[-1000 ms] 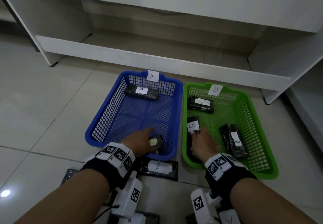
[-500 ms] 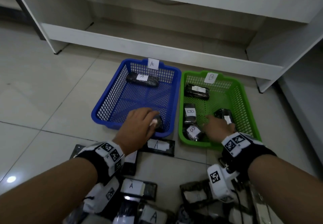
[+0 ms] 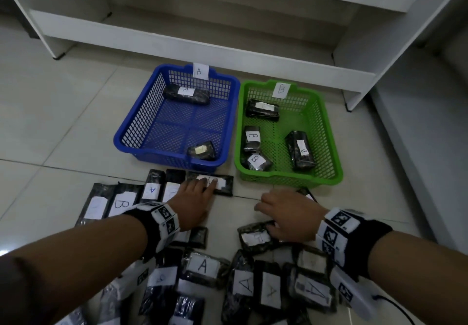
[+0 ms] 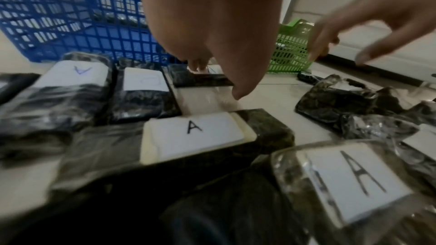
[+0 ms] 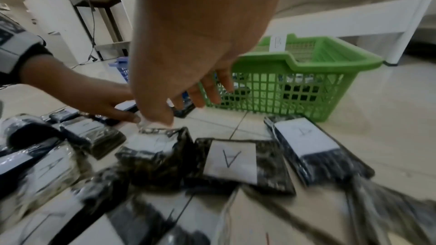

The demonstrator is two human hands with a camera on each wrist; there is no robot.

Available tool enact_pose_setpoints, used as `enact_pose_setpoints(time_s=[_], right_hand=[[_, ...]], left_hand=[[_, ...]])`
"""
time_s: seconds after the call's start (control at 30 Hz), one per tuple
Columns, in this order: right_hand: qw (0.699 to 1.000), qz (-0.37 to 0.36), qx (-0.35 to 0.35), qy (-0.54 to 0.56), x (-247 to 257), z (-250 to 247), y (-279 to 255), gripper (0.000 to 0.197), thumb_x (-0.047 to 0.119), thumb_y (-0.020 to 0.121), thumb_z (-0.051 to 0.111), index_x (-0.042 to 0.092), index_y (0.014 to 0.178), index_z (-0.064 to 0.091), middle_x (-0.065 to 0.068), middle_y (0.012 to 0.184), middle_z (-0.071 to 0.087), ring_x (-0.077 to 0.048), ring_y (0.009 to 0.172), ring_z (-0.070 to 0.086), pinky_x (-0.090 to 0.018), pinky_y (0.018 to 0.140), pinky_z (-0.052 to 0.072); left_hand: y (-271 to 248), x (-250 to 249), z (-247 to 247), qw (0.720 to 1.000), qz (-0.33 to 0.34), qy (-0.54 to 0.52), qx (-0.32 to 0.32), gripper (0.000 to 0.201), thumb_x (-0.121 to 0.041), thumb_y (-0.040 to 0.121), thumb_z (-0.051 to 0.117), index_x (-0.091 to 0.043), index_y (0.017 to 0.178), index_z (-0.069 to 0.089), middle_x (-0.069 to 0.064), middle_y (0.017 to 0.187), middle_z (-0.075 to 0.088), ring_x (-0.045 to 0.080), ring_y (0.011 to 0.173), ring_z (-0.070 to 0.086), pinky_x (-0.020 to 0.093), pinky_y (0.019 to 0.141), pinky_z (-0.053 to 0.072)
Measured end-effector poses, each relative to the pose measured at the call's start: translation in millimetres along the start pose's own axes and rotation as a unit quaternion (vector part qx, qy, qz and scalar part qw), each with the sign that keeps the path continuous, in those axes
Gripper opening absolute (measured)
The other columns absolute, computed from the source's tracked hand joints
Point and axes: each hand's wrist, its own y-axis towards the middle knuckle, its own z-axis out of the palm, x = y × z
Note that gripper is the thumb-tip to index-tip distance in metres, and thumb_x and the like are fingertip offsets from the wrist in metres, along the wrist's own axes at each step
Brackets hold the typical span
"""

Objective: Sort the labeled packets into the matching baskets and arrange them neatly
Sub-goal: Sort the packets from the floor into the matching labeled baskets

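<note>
The blue basket [image 3: 117, 138] tagged A holds two dark packets [image 3: 186, 94] [image 3: 202, 150]. The green basket [image 3: 291, 179] tagged B holds several B packets [image 3: 300, 150]. My left hand [image 3: 202, 188] lies flat with straight fingers touching the white label of a packet [image 3: 222, 185] on the floor just in front of the blue basket; the same packet [image 4: 200, 80] shows in the left wrist view. My right hand [image 3: 273, 213] hovers with loosely spread fingers over a crumpled packet [image 3: 253, 238] in front of the green basket, thumb close to its clear edge [image 5: 155, 148], holding nothing.
Many more labeled packets, mostly A [image 3: 202, 265] and one B [image 3: 121, 204], lie scattered on the tile floor near my arms. A white shelf unit [image 3: 202, 46] stands right behind the baskets, with its side panel [image 3: 379, 58] at the right.
Both hands have come back out of the baskets to the packets on the floor. A packet now lies in the blue basket's near right corner, and one more B packet lies in the green basket.
</note>
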Motion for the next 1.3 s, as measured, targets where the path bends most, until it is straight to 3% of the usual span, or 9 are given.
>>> enact_pose_setpoints(time_s=[0.07, 0.2, 0.3, 0.37, 0.53, 0.7, 0.87, 1.1, 1.3], right_hand=[[0.995, 0.019, 0.09, 0.028, 1, 16, -10, 0.068, 0.047, 0.085, 0.051, 0.021, 0.144, 0.028, -0.003, 0.14, 0.038, -0.025, 0.126, 0.037, -0.04, 0.103, 0.033], [0.992, 0.033, 0.113, 0.038, 11, 27, -14, 0.085, 0.047, 0.086, 0.056, 0.022, 0.15, 0.005, 0.001, 0.154, 0.021, -0.022, 0.139, 0.02, -0.042, 0.111, 0.02], [0.995, 0.043, 0.077, 0.055, 20, 31, -8, 0.075, 0.038, 0.088, 0.056, 0.022, 0.149, 0.015, 0.001, 0.152, 0.024, -0.023, 0.137, 0.023, -0.042, 0.108, 0.023], [0.995, 0.037, 0.074, 0.061, 27, 35, -3, 0.067, 0.031, 0.087, 0.057, 0.022, 0.145, 0.024, 0.001, 0.149, 0.028, -0.022, 0.135, 0.027, -0.042, 0.105, 0.025], [0.995, 0.034, 0.067, 0.064, 28, 34, 7, 0.053, 0.024, 0.089, 0.054, 0.02, 0.138, 0.035, 0.0, 0.141, 0.038, -0.019, 0.131, 0.031, -0.037, 0.101, 0.025], [0.994, 0.014, 0.066, 0.083, 13, 15, 16, 0.048, 0.028, 0.092, 0.05, 0.019, 0.136, 0.036, -0.001, 0.139, 0.04, -0.02, 0.128, 0.038, -0.033, 0.101, 0.028], [0.99, 0.065, -0.008, 0.126, 11, -10, 17, 0.044, 0.046, 0.085, 0.052, 0.021, 0.12, 0.042, 0.0, 0.117, 0.045, -0.025, 0.097, 0.056, -0.034, 0.079, 0.044], [0.971, 0.062, -0.196, 0.121, 3, -46, 20, 0.048, 0.051, 0.079, 0.043, 0.021, 0.116, 0.052, 0.003, 0.105, 0.052, -0.016, 0.083, 0.054, -0.03, 0.068, 0.046], [0.891, 0.284, -0.258, 0.243, -36, -52, 43, 0.037, 0.044, 0.088, 0.055, 0.021, 0.116, 0.048, -0.001, 0.107, 0.056, -0.021, 0.089, 0.058, -0.039, 0.076, 0.051]], left_hand=[[5, -7, -4, 1.0, 0.009, 0.025, -0.008, 0.085, -0.037, 0.075, 0.063, -0.006, 0.145, 0.028, 0.016, 0.125, 0.052, 0.033, 0.111, 0.051, 0.042, 0.095, 0.04], [10, -15, -8, 0.998, 0.008, 0.036, 0.045, 0.069, -0.023, 0.086, 0.053, -0.013, 0.146, 0.02, 0.013, 0.137, 0.031, 0.032, 0.125, 0.032, 0.041, 0.1, 0.03], [8, -16, -8, 0.998, 0.013, 0.028, 0.051, 0.06, -0.016, 0.087, 0.05, -0.022, 0.142, 0.025, 0.013, 0.139, 0.029, 0.033, 0.127, 0.03, 0.045, 0.101, 0.03], [6, -12, -9, 0.997, 0.042, 0.03, 0.061, 0.061, -0.016, 0.087, 0.05, -0.023, 0.141, 0.024, 0.01, 0.134, 0.039, 0.031, 0.119, 0.043, 0.045, 0.099, 0.03], [-2, -9, -16, 0.994, 0.094, 0.041, 0.036, 0.07, -0.034, 0.083, 0.057, -0.017, 0.141, 0.023, 0.007, 0.126, 0.042, 0.029, 0.109, 0.05, 0.044, 0.099, 0.03], [-11, -5, -22, 0.994, 0.104, 0.04, -0.003, 0.069, -0.043, 0.081, 0.054, -0.015, 0.138, 0.027, 0.006, 0.118, 0.043, 0.027, 0.098, 0.052, 0.04, 0.087, 0.036], [-19, 13, -36, 0.988, 0.111, 0.009, -0.111, 0.063, -0.051, 0.075, 0.045, -0.012, 0.124, 0.041, 0.005, 0.1, 0.057, 0.023, 0.075, 0.06, 0.034, 0.068, 0.048], [-24, 60, -66, 0.956, 0.123, 0.001, -0.266, 0.053, -0.048, 0.076, 0.05, -0.012, 0.114, 0.044, 0.007, 0.103, 0.062, 0.021, 0.08, 0.061, 0.031, 0.071, 0.046], [-1, 105, -91, 0.967, -0.023, -0.073, -0.244, 0.044, -0.044, 0.086, 0.05, -0.014, 0.118, 0.046, 0.005, 0.111, 0.053, 0.022, 0.084, 0.058, 0.038, 0.074, 0.051]])
